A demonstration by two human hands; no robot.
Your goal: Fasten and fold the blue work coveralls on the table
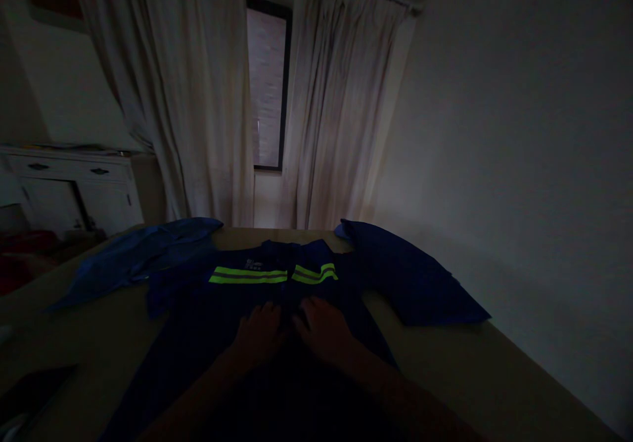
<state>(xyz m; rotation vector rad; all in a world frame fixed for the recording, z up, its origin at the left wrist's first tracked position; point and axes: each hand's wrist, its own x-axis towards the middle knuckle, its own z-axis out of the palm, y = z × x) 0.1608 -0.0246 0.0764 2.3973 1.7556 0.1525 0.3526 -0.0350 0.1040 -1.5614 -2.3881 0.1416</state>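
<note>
A dark blue work jacket (208,336) with two bright yellow-green stripes (273,274) across the chest lies spread on the table (89,349). Both my hands rest side by side on its front, just below the stripes. My left hand (258,334) lies palm down with the fingers bent onto the cloth. My right hand (322,328) is next to it, fingers curled at the middle seam. The room is dim, so whether either hand pinches the fabric is unclear.
A lighter blue garment (133,260) lies at the table's left back. A folded dark blue garment (415,277) lies at the right back. Pale curtains (198,99) and a window (267,86) stand behind; a white cabinet (74,191) is at left, a bare wall at right.
</note>
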